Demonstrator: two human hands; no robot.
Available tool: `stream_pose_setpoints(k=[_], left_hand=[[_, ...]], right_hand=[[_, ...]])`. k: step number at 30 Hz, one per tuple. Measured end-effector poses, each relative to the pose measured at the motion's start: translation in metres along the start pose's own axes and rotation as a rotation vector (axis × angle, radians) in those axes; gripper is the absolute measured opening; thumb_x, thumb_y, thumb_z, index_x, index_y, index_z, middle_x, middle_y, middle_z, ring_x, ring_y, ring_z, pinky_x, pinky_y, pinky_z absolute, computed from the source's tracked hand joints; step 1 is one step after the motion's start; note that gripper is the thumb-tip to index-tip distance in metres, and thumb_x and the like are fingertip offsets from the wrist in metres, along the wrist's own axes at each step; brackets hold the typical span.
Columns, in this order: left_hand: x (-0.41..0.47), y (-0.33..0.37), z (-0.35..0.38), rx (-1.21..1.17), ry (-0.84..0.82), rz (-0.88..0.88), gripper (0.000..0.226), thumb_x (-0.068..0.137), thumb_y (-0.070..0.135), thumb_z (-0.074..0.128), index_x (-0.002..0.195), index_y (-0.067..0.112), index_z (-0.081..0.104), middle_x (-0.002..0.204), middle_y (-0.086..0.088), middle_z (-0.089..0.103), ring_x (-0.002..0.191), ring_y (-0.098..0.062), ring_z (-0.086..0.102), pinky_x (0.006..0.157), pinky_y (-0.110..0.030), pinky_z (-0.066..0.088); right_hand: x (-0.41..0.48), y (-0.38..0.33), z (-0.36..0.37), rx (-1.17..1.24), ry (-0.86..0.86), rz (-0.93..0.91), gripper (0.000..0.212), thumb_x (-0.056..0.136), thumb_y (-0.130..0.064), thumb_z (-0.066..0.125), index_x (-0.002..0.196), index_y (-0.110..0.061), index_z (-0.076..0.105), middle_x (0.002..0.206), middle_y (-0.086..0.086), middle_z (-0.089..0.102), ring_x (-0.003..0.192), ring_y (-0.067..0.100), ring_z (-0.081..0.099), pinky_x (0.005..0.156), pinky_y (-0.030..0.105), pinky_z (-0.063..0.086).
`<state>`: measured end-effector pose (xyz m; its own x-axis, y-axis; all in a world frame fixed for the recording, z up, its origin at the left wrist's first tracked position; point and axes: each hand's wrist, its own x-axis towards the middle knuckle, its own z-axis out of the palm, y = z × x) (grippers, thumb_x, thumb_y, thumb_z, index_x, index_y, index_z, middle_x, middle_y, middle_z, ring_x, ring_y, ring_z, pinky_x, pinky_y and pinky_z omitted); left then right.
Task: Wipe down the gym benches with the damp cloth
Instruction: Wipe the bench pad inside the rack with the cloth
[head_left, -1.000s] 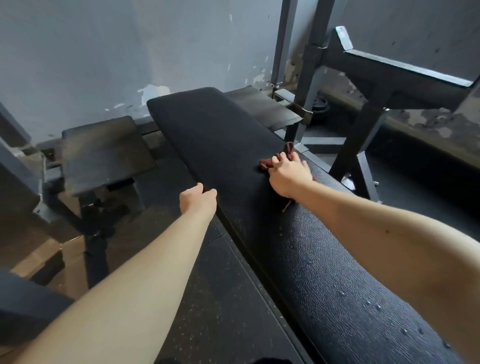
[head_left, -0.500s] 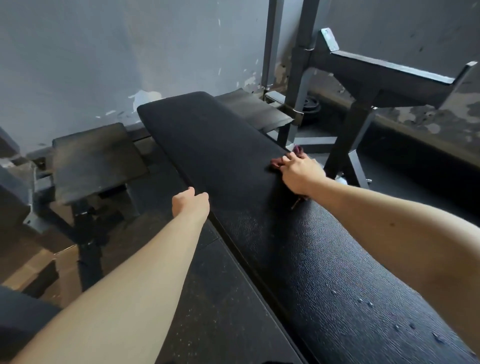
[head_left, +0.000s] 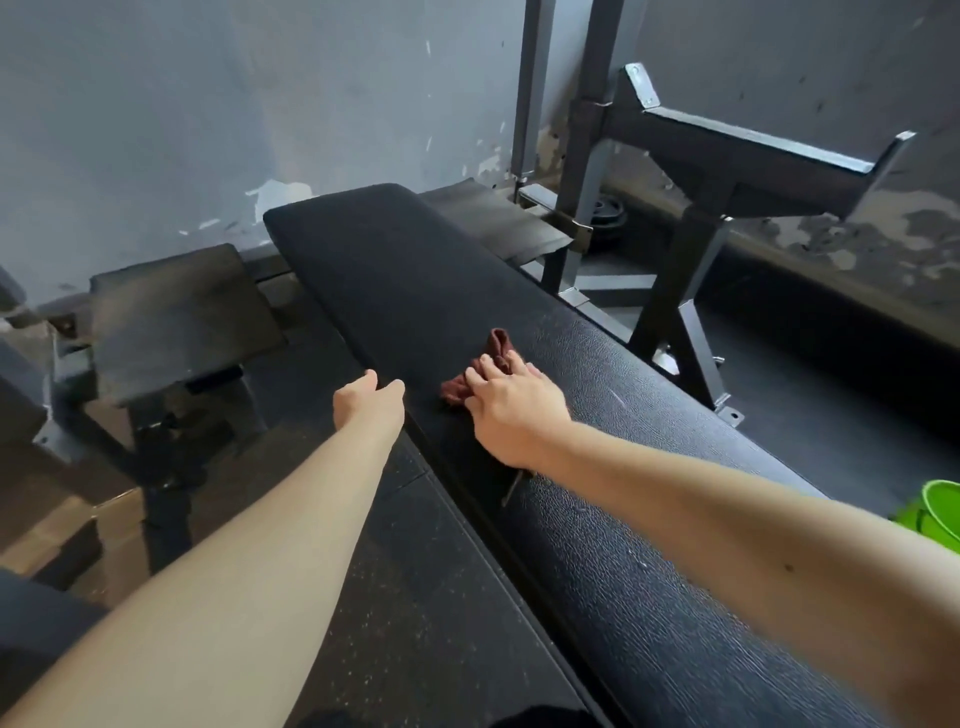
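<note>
Two hands were stretched out in front of you. Your right hand (head_left: 511, 410) lay on the dark red cloth (head_left: 456, 388), fingers nearly straight and spread, pressing it onto the black padded surface (head_left: 415, 270), close to the left edge and about halfway along it. Your left hand (head_left: 370, 402) held nothing. Its fingers were loosely bent, just beside that same edge, and it was not clear if they touched it. To the right of the surface stood a dark metal rack (head_left: 727, 171). Low at the far right, a green bucket (head_left: 935, 512) showed behind your right arm.
</note>
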<state>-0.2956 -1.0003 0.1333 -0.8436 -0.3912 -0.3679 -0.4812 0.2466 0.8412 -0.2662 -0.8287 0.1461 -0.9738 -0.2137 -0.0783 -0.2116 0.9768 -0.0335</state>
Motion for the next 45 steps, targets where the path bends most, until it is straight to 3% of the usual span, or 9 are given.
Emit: stream_pose_setpoints(k=[8, 11, 16, 20, 28, 34, 38, 41, 45], left_hand=[[-0.002, 0.004, -0.005, 0.015, -0.013, 0.016, 0.056, 0.1, 0.028, 0.056, 0.154, 0.025, 0.042, 0.143, 0.002, 0.053, 0.112, -0.026, 0.063, 0.09, -0.032, 0.052], [-0.002, 0.005, -0.007, -0.026, -0.033, -0.015, 0.056, 0.099, 0.028, 0.061, 0.153, 0.026, 0.044, 0.129, 0.004, 0.056, 0.096, -0.02, 0.062, 0.079, -0.03, 0.048], [0.0, 0.008, -0.01, -0.059, -0.027, -0.088, 0.058, 0.096, 0.03, 0.069, 0.149, 0.023, 0.048, 0.148, 0.003, 0.053, 0.132, -0.023, 0.053, 0.088, -0.03, 0.045], [0.003, 0.009, -0.01, 0.057, -0.051, -0.036, 0.057, 0.101, 0.035, 0.061, 0.153, 0.022, 0.042, 0.154, 0.0, 0.046, 0.137, -0.024, 0.049, 0.094, -0.028, 0.046], [-0.004, 0.009, -0.01, -0.022, -0.037, -0.054, 0.056, 0.099, 0.03, 0.065, 0.151, 0.023, 0.046, 0.149, 0.002, 0.051, 0.127, -0.021, 0.056, 0.079, -0.026, 0.046], [-0.008, 0.01, -0.015, 0.032, -0.049, 0.018, 0.052, 0.096, 0.032, 0.067, 0.145, 0.018, 0.053, 0.146, -0.007, 0.055, 0.13, -0.028, 0.055, 0.104, -0.036, 0.049], [-0.027, 0.013, -0.017, 0.03, 0.007, 0.007, 0.051, 0.096, 0.035, 0.068, 0.143, 0.019, 0.056, 0.143, -0.005, 0.057, 0.122, -0.03, 0.06, 0.091, -0.037, 0.051], [-0.046, 0.007, -0.017, 0.078, -0.019, 0.0, 0.053, 0.095, 0.038, 0.067, 0.143, 0.017, 0.055, 0.142, -0.005, 0.057, 0.118, -0.029, 0.061, 0.085, -0.035, 0.049], [-0.068, -0.007, -0.013, 0.16, -0.097, 0.054, 0.064, 0.096, 0.04, 0.068, 0.151, 0.016, 0.045, 0.152, -0.003, 0.048, 0.134, -0.028, 0.051, 0.101, -0.037, 0.045]], right_hand=[[0.032, 0.047, 0.001, 0.055, 0.006, 0.253, 0.051, 0.105, -0.04, 0.029, 0.152, -0.022, 0.039, 0.164, 0.002, 0.03, 0.152, 0.044, 0.014, 0.121, 0.057, 0.019], [0.014, 0.007, 0.009, 0.077, 0.014, 0.117, 0.053, 0.106, -0.039, 0.029, 0.155, -0.02, 0.035, 0.168, 0.003, 0.025, 0.155, 0.04, 0.009, 0.124, 0.056, 0.014], [-0.022, -0.032, 0.007, 0.088, -0.002, -0.087, 0.055, 0.109, -0.038, 0.028, 0.161, -0.022, 0.027, 0.171, 0.002, 0.018, 0.158, 0.035, 0.0, 0.128, 0.051, 0.003], [-0.014, -0.013, 0.007, 0.061, 0.028, -0.167, 0.052, 0.108, -0.042, 0.029, 0.158, -0.03, 0.035, 0.169, -0.004, 0.024, 0.159, 0.032, -0.001, 0.127, 0.05, -0.003], [0.026, 0.013, 0.003, 0.08, -0.019, 0.114, 0.053, 0.106, -0.038, 0.031, 0.158, -0.024, 0.03, 0.171, 0.0, 0.017, 0.157, 0.036, 0.0, 0.122, 0.064, 0.009], [-0.028, -0.035, 0.012, 0.088, 0.0, -0.092, 0.056, 0.108, -0.036, 0.032, 0.162, -0.021, 0.024, 0.172, 0.002, 0.014, 0.159, 0.032, -0.004, 0.128, 0.053, 0.002], [-0.028, -0.025, 0.01, 0.118, 0.008, -0.131, 0.054, 0.11, -0.039, 0.029, 0.162, -0.027, 0.026, 0.172, -0.004, 0.016, 0.159, 0.026, -0.004, 0.128, 0.047, -0.002], [-0.009, 0.001, 0.008, 0.073, 0.033, -0.054, 0.053, 0.108, -0.039, 0.029, 0.16, -0.026, 0.03, 0.171, -0.005, 0.02, 0.159, 0.026, -0.001, 0.127, 0.049, -0.002], [0.023, 0.037, 0.002, -0.038, -0.003, 0.12, 0.056, 0.106, -0.036, 0.027, 0.16, -0.021, 0.03, 0.171, 0.003, 0.018, 0.159, 0.03, -0.003, 0.125, 0.057, -0.003]])
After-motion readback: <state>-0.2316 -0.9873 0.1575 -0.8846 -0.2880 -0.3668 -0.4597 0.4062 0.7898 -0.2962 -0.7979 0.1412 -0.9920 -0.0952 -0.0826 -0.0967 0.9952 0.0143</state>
